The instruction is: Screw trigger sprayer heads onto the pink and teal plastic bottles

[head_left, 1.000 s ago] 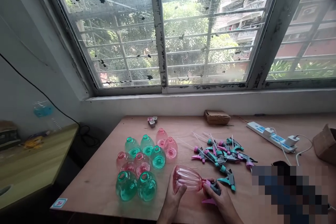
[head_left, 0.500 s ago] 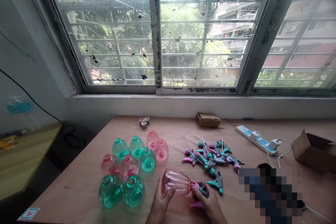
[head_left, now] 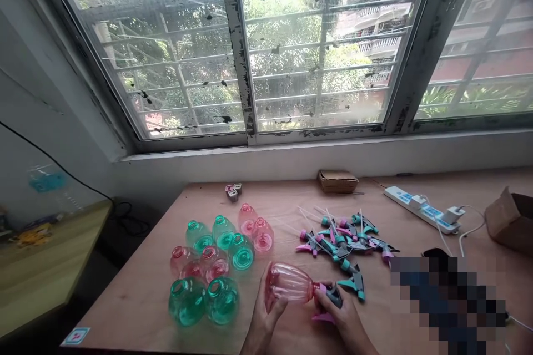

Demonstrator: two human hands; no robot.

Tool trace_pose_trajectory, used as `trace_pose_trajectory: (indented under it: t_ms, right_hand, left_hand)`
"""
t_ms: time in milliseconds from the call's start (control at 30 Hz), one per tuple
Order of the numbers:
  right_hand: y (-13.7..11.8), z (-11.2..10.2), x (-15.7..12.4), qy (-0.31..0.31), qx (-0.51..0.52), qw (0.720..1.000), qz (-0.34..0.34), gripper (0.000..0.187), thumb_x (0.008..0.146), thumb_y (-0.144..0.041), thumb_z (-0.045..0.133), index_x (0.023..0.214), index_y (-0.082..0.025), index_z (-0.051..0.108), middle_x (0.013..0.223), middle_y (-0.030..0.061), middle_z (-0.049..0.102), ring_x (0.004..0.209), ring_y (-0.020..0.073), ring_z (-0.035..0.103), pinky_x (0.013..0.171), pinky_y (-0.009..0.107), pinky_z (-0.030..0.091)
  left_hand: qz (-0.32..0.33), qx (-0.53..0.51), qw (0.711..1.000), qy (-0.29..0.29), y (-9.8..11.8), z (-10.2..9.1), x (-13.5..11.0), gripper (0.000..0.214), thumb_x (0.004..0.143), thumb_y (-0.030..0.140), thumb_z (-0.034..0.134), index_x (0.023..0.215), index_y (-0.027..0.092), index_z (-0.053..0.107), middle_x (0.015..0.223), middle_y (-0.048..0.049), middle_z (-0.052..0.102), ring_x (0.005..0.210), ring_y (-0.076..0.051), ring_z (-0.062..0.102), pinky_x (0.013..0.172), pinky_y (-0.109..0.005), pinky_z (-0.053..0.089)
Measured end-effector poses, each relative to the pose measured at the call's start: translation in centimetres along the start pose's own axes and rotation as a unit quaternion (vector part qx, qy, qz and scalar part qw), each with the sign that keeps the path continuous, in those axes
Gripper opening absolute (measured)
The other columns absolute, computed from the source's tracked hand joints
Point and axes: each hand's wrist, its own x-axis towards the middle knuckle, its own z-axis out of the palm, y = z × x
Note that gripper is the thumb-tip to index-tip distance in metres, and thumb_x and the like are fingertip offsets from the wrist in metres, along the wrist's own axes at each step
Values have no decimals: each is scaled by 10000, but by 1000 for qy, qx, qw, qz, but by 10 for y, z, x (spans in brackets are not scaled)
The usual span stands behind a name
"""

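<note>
A clear pink bottle (head_left: 291, 283) lies on its side in the air between my hands, its neck to the right. My left hand (head_left: 268, 313) is closed round its base end. On the neck sits a pink and grey spray head (head_left: 327, 293), with its pink trigger hanging down. My right hand (head_left: 339, 310) grips this spray head, its fingers partly hidden behind it. Just beyond my right hand lies a teal and grey spray head (head_left: 353, 283), near a pile of spray heads (head_left: 341, 238) in pink, teal and grey with thin tubes.
Several green bottles (head_left: 222, 302) and pink bottles (head_left: 214, 263) stand open-necked on the table (head_left: 133, 294) at left. Behind are small cubes (head_left: 233, 193) and a flat cardboard box (head_left: 338, 182). To the right lie a power strip (head_left: 420, 209), an open carton (head_left: 510, 219) and a blurred-out object.
The view has tilted and shifted, so the table's things appear a little further right. My hands keep the same hold on the bottle and its spray head.
</note>
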Motion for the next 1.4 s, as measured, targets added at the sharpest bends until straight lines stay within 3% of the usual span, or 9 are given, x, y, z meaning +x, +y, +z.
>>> trace_pose_trajectory:
  t_ms: [167,433,633,833,1033,1200,1300,1400]
  right_hand:
    - [-4,3,-5,4,17,1000,17,381,748,-542,755,841,-178,689,651,11,624,615,207,592,561,315,553]
    - [-6,2,-5,-5,18,1000,15,349,757,-517,751,853,-187,687,643,4,621,602,198,598,567,299,548]
    - [-9,6,-6,46,26,999,6,378,718,-541,760,821,-184,694,602,-3,602,568,192,582,514,285,541]
    - [-11,0,-8,-4,26,999,42,358,747,-502,759,888,-181,691,665,7,638,632,200,615,580,295,584]
    - [-18,1,-11,10,41,998,55,379,702,-502,796,861,-177,686,665,7,624,639,204,605,590,327,607]
    - [-14,3,-8,17,48,998,29,383,737,-528,764,876,-184,668,645,-1,610,596,193,582,554,318,574]
    - [-11,2,-5,-7,26,1000,16,381,751,-527,753,883,-178,677,652,7,632,600,191,590,566,303,552]
    - [-9,1,-3,-21,8,1000,0,366,748,-516,762,859,-177,682,655,8,644,603,194,611,580,301,549]
  left_hand:
    - [-5,18,1000,15,0,2,0,804,720,471,790,1430,247,486,1489,-127,520,1389,-346,452,1145,-450,378]
    - [-5,49,998,36,1,3,-2,688,806,476,705,1424,263,490,1500,-88,514,1385,-312,463,1157,-399,368]
    - [12,78,997,21,-1,2,-1,741,802,505,698,1447,230,460,1499,-118,506,1360,-322,488,1147,-403,376]
    - [-5,76,997,8,0,0,-5,750,807,469,714,1467,246,437,1534,-114,467,1391,-331,451,1148,-433,372]
    - [-38,40,998,-17,-1,-2,-3,866,719,377,824,1475,226,431,1490,-148,518,1401,-349,438,1171,-482,342]
    - [-56,17,997,-49,-5,-7,1,868,718,356,828,1479,290,415,1551,-114,446,1430,-336,397,1186,-492,313]
    - [-35,19,999,-32,-10,-10,5,946,691,451,832,1500,276,372,1503,-142,502,1362,-348,490,1142,-475,388]
    - [-14,27,999,-10,-15,-11,10,1132,546,516,896,1500,234,356,1377,-168,610,1242,-379,593,1067,-485,472]
